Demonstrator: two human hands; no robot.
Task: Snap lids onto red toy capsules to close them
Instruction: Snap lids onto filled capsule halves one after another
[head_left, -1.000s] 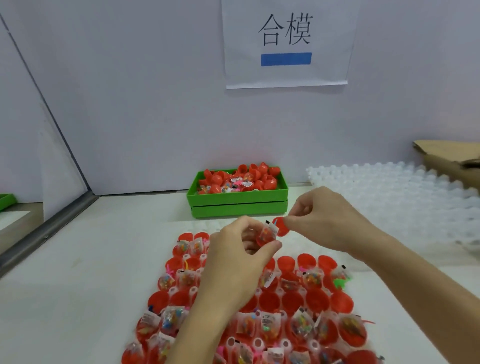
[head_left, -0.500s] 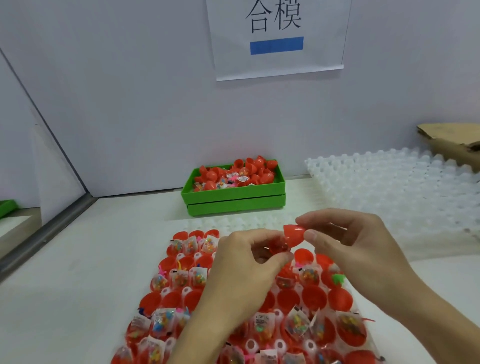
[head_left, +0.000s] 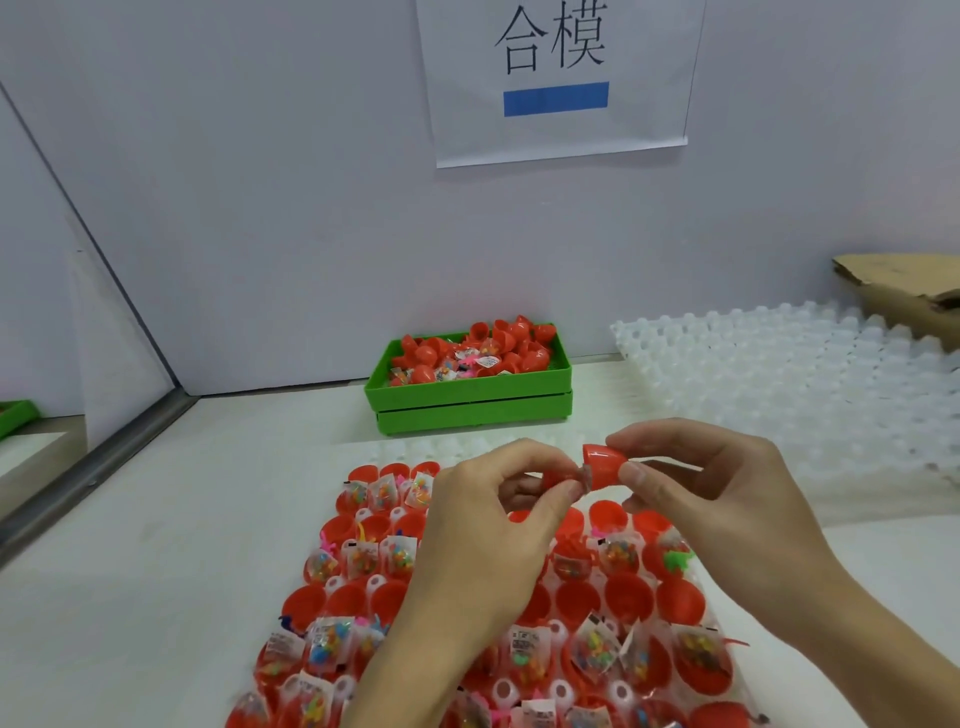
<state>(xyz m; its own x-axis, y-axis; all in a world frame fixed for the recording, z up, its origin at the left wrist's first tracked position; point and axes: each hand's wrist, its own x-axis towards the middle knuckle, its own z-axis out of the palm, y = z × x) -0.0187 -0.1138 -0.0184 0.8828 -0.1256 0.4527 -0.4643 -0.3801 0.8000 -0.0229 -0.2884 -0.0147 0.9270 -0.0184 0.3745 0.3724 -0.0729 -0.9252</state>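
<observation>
Above the tray my left hand (head_left: 485, 525) pinches a red capsule half (head_left: 556, 479) with a small toy packet sticking out of it. My right hand (head_left: 701, 493) pinches a red lid (head_left: 602, 465) and holds it against that half; the two parts meet at an angle. Below them a clear plastic tray (head_left: 737, 691) carries several open red capsule halves, many with bagged toys inside. My left forearm hides part of the tray's middle.
A green bin (head_left: 470, 400) with several red capsules and toy packets stands at the back by the wall. A stack of white moulded trays (head_left: 789, 374) lies at the right, with a cardboard box (head_left: 904, 291) behind it. A paper sign (head_left: 558, 78) hangs on the wall.
My right hand has brought the red lid up to the capsule half in my left hand, so the two parts now touch. The view has tilted down slightly.
</observation>
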